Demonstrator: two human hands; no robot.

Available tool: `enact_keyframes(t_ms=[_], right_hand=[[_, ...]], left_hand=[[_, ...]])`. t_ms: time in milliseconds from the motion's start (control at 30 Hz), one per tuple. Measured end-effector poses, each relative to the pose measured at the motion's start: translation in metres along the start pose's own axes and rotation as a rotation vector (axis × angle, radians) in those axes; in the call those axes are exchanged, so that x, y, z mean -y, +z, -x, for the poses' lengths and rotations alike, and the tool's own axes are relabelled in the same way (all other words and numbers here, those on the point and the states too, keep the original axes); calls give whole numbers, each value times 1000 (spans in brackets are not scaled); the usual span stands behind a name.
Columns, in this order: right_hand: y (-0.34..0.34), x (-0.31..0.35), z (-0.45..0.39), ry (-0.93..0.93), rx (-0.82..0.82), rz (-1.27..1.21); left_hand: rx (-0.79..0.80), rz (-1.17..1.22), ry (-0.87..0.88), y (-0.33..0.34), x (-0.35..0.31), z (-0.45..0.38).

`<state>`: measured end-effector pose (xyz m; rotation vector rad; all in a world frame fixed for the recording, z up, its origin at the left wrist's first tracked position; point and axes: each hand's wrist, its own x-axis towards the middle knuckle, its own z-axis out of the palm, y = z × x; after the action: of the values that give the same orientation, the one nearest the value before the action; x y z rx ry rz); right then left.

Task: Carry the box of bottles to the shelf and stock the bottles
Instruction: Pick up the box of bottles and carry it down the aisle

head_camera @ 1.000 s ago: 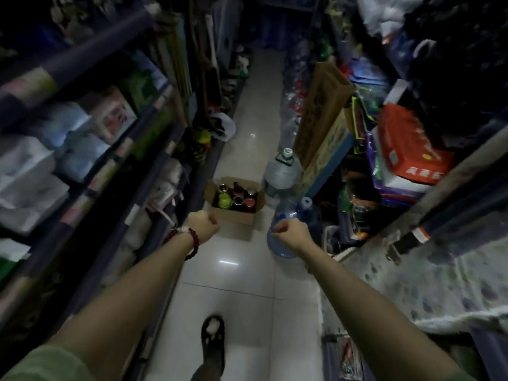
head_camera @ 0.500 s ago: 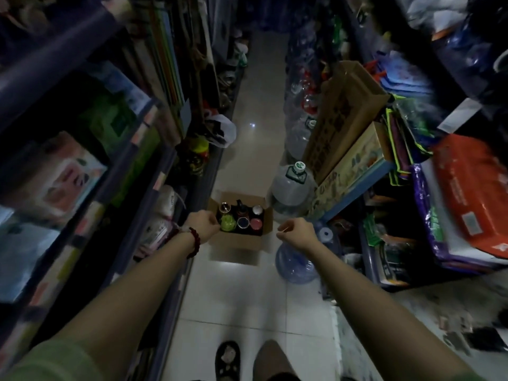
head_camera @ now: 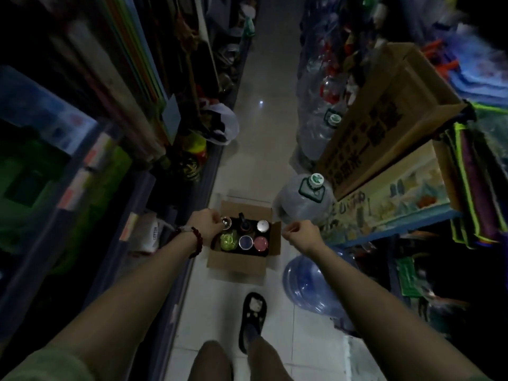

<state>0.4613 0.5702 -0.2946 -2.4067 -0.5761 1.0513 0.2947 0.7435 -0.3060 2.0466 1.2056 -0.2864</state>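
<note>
The box sits on the pale floor tiles of the aisle, just ahead of my sandalled foot, flaps folded out so the bottles stand upright inside, caps up, in two rows. I judge it was parked here only as a waypoint: it is snug against the foot of the left-hand shelving, out of the walkway's middle, and nothing from it is stocked yet.

My left hand hangs over the box's left rim, fingers curled; it overlaps the near-left bottle cap in view, but I cannot tell whether it touches cap or cardboard. My right hand hovers off the box's right flap, fingers loosely curled in, holding nothing that I can see.

Right of the box stand a capped water jug and, nearer me, a blue jug, leaving a narrow lane to lift through.
</note>
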Motion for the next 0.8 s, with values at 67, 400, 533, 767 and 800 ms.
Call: enact_keyframes(t_ms=[67,400,533,767,800], right_hand=[[7,3,-34,28,-12,-38],[122,-64,-203,83,-62,-21],[175,-108,-249,81,-130,-12],[217,-182,-313,28,-343,-36],[222,-193,-321,30,-359,-33]], left_hand=[[9,33,-12,3,2,-35],[11,264,-69,101,88,-208],[-28,152,12,138,132,-249],[-107,198,-6,198,203,-311],[-113,230,-15,205,208,-315]])
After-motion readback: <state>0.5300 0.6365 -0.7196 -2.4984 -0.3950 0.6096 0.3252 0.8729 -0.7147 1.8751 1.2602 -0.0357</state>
